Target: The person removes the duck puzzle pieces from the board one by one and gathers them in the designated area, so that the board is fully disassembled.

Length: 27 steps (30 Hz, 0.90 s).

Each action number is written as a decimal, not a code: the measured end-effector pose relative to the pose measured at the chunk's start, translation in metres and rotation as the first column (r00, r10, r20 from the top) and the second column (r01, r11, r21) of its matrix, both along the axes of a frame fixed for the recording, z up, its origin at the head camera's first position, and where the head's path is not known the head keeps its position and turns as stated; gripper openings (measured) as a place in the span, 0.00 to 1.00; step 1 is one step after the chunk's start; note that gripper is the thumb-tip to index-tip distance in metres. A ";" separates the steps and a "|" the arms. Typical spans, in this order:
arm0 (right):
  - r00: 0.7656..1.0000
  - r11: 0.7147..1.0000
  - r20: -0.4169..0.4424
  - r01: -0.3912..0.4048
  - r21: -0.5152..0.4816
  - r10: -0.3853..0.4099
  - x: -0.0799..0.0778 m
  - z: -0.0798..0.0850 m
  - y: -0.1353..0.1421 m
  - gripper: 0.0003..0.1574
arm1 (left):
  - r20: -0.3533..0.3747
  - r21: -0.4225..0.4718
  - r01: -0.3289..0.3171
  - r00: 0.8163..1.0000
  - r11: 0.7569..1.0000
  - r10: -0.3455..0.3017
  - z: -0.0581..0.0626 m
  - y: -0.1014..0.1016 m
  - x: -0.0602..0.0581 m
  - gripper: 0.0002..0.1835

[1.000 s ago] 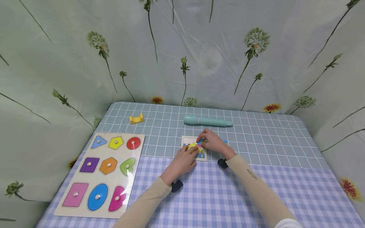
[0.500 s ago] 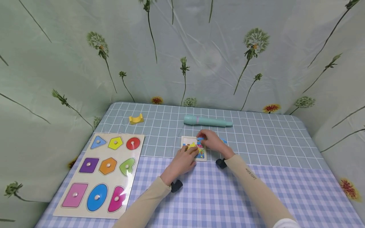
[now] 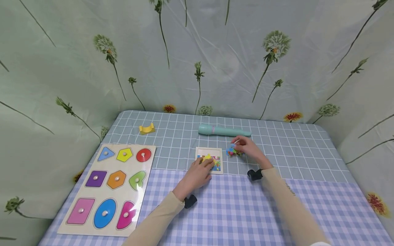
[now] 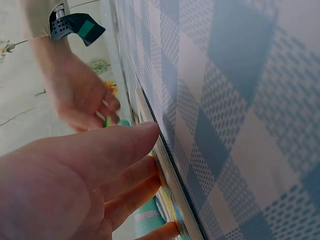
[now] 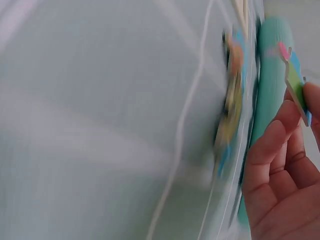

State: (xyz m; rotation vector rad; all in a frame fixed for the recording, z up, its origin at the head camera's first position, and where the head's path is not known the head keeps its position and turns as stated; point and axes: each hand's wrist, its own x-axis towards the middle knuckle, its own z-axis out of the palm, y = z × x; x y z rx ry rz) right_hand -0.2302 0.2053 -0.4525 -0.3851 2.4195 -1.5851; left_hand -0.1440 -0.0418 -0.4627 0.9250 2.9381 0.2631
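Observation:
A small jigsaw puzzle in a pale wooden frame (image 3: 218,152) lies mid-table, its upper strip bare. My left hand (image 3: 197,173) rests on it, fingers extended over the yellow middle pieces; the left wrist view has the fingertips touching the puzzle and the thumb (image 4: 135,137) at the frame's edge. To the right of the frame, my right hand (image 3: 248,147) pinches a jigsaw piece (image 5: 295,80) coloured green, blue and pink between thumb and fingers. That hand is just above a small heap of loose jigsaw pieces (image 3: 234,153), partly hidden by it and blurred in the right wrist view (image 5: 231,95).
A teal stick-like object with a thick end (image 3: 224,130) lies behind the puzzle. A yellow curved block (image 3: 147,128) sits at the back left. On the left lies a large shape board (image 3: 123,218) with several knobbed colourful pieces. Patterned curtain surrounds the table's back and sides.
My right hand has moved right, from the puzzle's upper right corner to the loose heap, carrying a jigsaw piece. My left hand has stayed on the puzzle.

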 end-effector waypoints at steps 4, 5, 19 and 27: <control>0.998 0.998 0.017 0.054 0.022 -0.054 0.000 0.001 0.025 0.14 | -0.007 0.003 0.000 1.000 1.000 0.000 0.000 0.000 0.000 0.26; 0.998 0.997 0.024 0.064 0.034 -0.065 0.000 0.001 0.030 0.14 | -0.007 0.003 0.000 1.000 1.000 0.000 0.000 0.000 0.000 0.26; 0.999 0.937 -0.041 0.043 0.346 -0.031 -0.002 -0.007 0.049 0.09 | -0.010 0.002 0.008 1.000 1.000 -0.008 0.002 0.000 0.000 0.25; 0.983 0.849 -0.181 0.062 0.525 0.041 0.004 -0.006 0.037 0.09 | 0.040 0.030 0.037 0.998 0.999 -0.038 0.001 -0.007 -0.002 0.25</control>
